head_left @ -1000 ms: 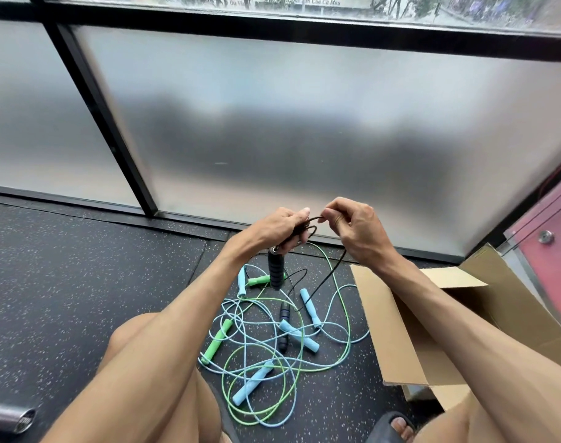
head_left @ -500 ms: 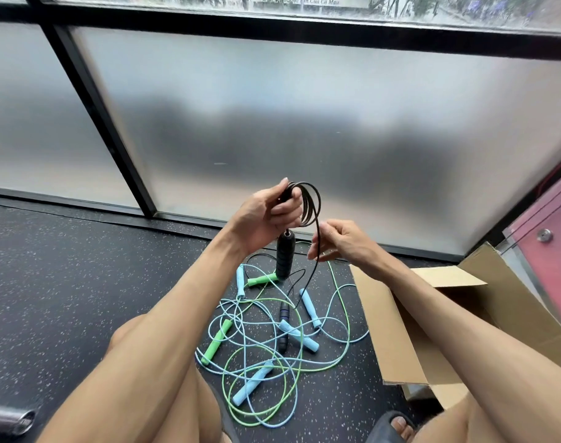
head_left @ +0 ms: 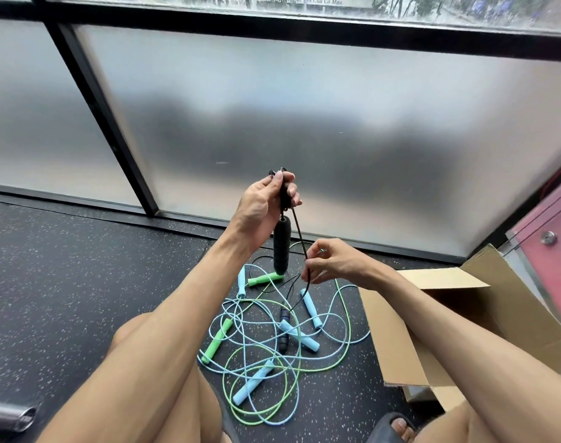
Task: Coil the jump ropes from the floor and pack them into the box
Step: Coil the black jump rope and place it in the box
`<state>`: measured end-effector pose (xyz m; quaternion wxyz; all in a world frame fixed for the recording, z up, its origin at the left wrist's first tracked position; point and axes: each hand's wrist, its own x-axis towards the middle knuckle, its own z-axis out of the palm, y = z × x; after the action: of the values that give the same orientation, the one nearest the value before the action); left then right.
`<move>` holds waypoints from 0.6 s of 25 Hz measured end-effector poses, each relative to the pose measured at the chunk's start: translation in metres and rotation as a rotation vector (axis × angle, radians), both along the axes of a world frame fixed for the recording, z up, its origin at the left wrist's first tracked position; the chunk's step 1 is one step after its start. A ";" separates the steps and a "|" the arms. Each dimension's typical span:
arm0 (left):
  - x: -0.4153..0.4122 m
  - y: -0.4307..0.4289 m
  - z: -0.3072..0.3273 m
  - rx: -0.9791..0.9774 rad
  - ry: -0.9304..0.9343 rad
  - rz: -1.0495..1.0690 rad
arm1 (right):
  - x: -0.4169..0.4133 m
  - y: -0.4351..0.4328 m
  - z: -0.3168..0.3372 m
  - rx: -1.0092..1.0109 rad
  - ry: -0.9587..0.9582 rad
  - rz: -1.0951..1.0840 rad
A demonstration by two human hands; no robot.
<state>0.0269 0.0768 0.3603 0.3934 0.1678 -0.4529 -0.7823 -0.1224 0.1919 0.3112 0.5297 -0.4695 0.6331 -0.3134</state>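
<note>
Coiling the black jump rope (head_left: 296, 223), centre frame.
The left hand (head_left: 264, 204) grips the gathered loops, handle (head_left: 280, 247) hanging free; the right hand (head_left: 335, 262) pinches the cord (head_left: 302, 246) below, likely to feed slack. The other ropes (head_left: 300, 335) lie tangled on the floor (head_left: 81, 282) beside the box (head_left: 391, 340).

I see one thin black jump rope with a black foam handle (head_left: 280, 247). The light blue jump ropes (head_left: 253, 382) and bright green jump ropes (head_left: 216, 340) show against a black rubber floor (head_left: 81, 282) with small white speckles. The open cardboard box (head_left: 397, 340) is plain brown.
</note>
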 end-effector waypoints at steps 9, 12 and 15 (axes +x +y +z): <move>0.000 -0.010 -0.006 -0.212 -0.175 0.442 | 0.008 0.000 0.008 0.019 -0.143 0.037; 0.003 -0.012 -0.005 -0.221 -0.181 0.523 | 0.005 0.005 0.001 0.136 -0.127 0.175; 0.004 -0.016 -0.006 -0.257 -0.208 0.586 | 0.007 0.009 -0.002 0.149 -0.086 0.175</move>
<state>0.0313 0.0610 0.3547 0.5711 0.3190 -0.5180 -0.5511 -0.1156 0.2006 0.3087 0.6151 -0.4683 0.5880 -0.2379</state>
